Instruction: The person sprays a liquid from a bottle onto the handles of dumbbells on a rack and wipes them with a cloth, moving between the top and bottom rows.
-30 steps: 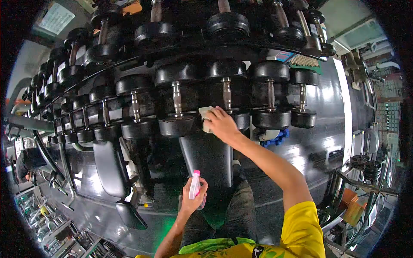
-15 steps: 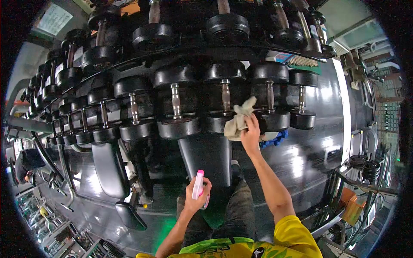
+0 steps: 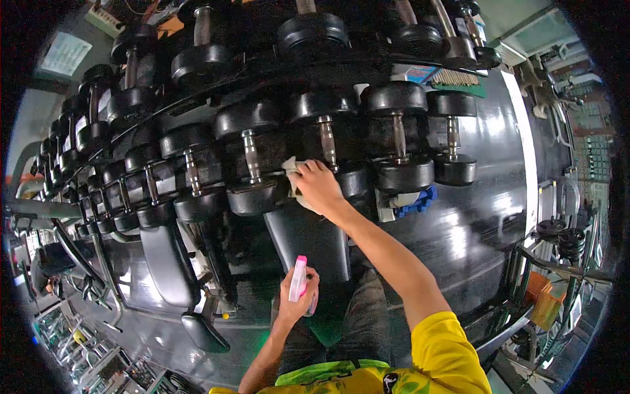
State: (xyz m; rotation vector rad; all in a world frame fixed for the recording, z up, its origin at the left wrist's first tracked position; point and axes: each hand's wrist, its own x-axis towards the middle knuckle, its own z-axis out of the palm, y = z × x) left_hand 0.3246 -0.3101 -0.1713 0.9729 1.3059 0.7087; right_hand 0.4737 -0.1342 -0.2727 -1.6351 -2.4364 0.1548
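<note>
My right hand [image 3: 319, 188] is closed on a pale cloth [image 3: 293, 172] and presses it to the left side of a black dumbbell [image 3: 327, 138] on the lower rack row. Just left of the cloth is another dumbbell [image 3: 252, 157] with a metal handle. Part of the cloth is hidden under my fingers. Lower down, in front of my legs, my left hand [image 3: 298, 295] grips a spray bottle [image 3: 299, 279] with a white and pink head. Most of the bottle's body is covered by the hand.
An upper row of dumbbells [image 3: 312, 33] runs above the lower one. A black padded bench [image 3: 312, 243] stands between me and the rack, and a second bench [image 3: 167, 262] lies left. Blue small weights [image 3: 420, 200] rest on the floor at right.
My right hand has moved left with the cloth, from the gap between two dumbbells to the left side of the nearer one. My left hand stays low with the bottle. The view has shifted slightly.
</note>
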